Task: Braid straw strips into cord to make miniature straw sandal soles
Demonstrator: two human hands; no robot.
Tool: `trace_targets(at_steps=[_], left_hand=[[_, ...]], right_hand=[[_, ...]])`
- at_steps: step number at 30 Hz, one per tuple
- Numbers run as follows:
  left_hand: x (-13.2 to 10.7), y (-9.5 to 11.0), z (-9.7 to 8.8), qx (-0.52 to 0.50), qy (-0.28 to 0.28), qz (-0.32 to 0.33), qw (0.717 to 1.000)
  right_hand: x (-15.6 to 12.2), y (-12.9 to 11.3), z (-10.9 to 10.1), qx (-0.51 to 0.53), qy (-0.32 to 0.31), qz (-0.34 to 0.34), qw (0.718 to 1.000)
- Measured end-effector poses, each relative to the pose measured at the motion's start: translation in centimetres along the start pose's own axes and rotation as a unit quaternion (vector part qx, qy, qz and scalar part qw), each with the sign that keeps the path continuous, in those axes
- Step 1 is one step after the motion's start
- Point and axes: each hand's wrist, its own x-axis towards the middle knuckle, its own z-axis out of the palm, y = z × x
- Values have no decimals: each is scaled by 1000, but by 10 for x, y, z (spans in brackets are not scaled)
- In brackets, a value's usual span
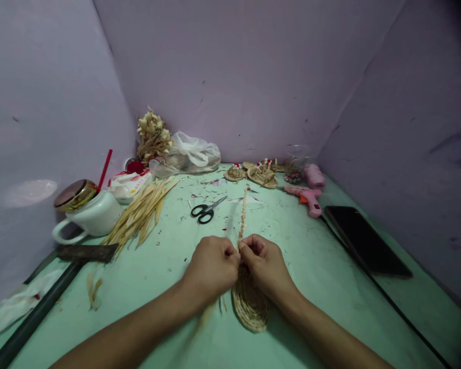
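Left hand (214,264) and right hand (267,264) both pinching straw braid (243,212) at far end of woven oval (252,310). Oval's front-center on green surface (330,282), scissors (212,207) beyond, left of braid.

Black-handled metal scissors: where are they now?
In the head view, the scissors lie on the pale green tabletop just left of centre, beyond the left hand, with the yellowish straw strips to their left.

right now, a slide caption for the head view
Left hand and right hand meet at a straw braid and a woven oval.
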Motion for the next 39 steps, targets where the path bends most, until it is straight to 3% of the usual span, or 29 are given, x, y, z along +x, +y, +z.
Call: trace_targets(at_steps=[3, 8, 12, 16, 17, 20, 23, 29, 39], left_hand=[[-14, 6, 10, 146, 44, 45, 987], [-24, 5, 25, 233, 16, 112, 966], [-16, 1, 16, 124, 11, 114, 986], [2, 1, -8, -41, 115, 28, 992], [6, 1, -11, -71, 113, 5, 991], [14, -1, -12, -159, 1, -60, 985], [14, -2, -4, -232, -99, -106, 962], [14, -2, -1, -357, -117, -133, 917], [20, -6, -9, -245, -121, -131, 953]], right_hand=[[-2, -3, 1, 74, -8, 35, 997], [0, -6, 0, 179, -22, 99, 979], [4, -6, -3, 179, 4, 92, 980], [5, -6, -4, 182, -13, 88, 979], [5, -7, -4, 179, -24, 89, 980], [3, -8, -3, 179, -42, 91, 979], [2, -8, -2, 179, -47, 88, 979], [1, -10, 0, 174, -67, 83, 979], [2, -11, -1, 133, -61, 70, 987]])
